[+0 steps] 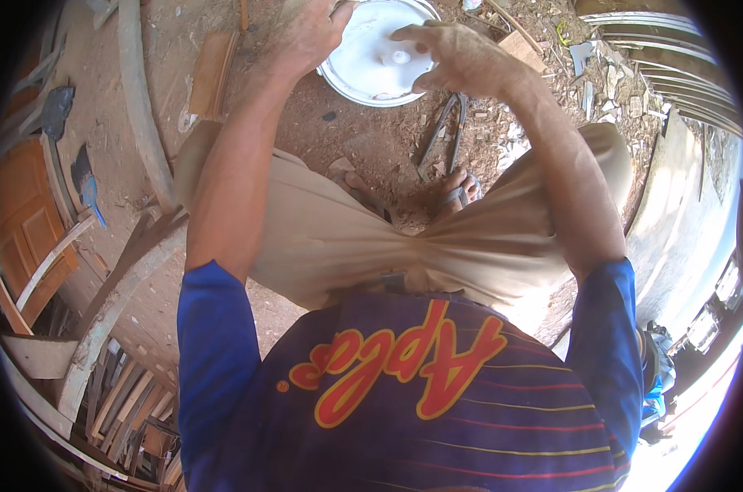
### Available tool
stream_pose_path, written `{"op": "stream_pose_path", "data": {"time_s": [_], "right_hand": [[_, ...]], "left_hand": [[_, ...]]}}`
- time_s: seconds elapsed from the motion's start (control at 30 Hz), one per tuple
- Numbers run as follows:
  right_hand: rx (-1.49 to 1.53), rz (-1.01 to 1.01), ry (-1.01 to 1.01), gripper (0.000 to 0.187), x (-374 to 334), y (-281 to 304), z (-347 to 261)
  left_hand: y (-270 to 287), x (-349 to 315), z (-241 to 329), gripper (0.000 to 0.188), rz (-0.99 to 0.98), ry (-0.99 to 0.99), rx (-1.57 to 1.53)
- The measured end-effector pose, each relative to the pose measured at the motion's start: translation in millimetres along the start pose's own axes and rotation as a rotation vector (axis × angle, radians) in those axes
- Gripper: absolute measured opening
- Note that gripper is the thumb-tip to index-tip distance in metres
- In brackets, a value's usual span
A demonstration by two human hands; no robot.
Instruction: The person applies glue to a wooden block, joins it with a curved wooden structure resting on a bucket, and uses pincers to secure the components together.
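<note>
A round white lid [363, 70], or the top of a white bucket, lies at the top middle, with a small round knob at its centre. My right hand [470, 61] is over its right side, fingers bent and spread apart, with nothing plainly held. At the lid's upper left is my left hand [314, 33], its fingers curled together; the picture's upper edge cuts it off, and what it holds, if anything, is hidden. Below the lid, a pair of long-handled pincers [445, 135] rests on the dirt between my feet.
Wood chips and rubble [609, 82] litter the ground at the right. A brown board [213, 74] and a long curved plank [138, 98] lie at the left. Farther left are a wooden door panel [31, 217] and stacked timber pieces [129, 402]. Slatted wood [674, 61] stands at upper right.
</note>
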State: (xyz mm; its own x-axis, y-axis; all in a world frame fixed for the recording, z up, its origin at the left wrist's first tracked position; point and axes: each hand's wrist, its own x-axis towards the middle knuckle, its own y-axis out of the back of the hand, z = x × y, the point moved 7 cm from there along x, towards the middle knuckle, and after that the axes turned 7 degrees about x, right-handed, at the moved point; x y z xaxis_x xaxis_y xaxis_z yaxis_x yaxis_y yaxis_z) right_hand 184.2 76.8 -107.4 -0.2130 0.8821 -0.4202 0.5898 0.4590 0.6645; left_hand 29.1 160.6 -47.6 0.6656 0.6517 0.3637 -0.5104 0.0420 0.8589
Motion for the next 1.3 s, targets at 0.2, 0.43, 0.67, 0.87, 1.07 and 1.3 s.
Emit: {"op": "stream_pose_path", "data": {"time_s": [0.2, 0.43, 0.67, 0.87, 1.07, 1.3], "right_hand": [[0.023, 0.028, 0.353, 0.037, -3, -9, -22], [0.120, 0.060, 0.018, 0.038, -8, 47, -23], [-0.022, 0.420, 0.339, 0.027, -30, 89, -32], [0.041, 0.416, 0.360, 0.023, -35, 98, -42], [0.025, 0.373, 0.230, 0.025, -34, 98, -37], [0.028, 0.343, 0.160, 0.024, -32, 97, -36]], "left_hand": [[-5, 3, -3, 0.002, 0.029, 0.003, -0.047], [-4, 2, 0, 0.005, 0.029, 0.005, -0.023], [-9, 1, -8, 0.007, 0.009, 0.045, -0.022], [-12, -2, -14, 0.007, 0.021, 0.051, 0.015], [-10, 0, -15, 0.006, 0.004, 0.155, 0.002], [-11, 0, -15, 0.007, -0.022, 0.183, -0.006]]}}
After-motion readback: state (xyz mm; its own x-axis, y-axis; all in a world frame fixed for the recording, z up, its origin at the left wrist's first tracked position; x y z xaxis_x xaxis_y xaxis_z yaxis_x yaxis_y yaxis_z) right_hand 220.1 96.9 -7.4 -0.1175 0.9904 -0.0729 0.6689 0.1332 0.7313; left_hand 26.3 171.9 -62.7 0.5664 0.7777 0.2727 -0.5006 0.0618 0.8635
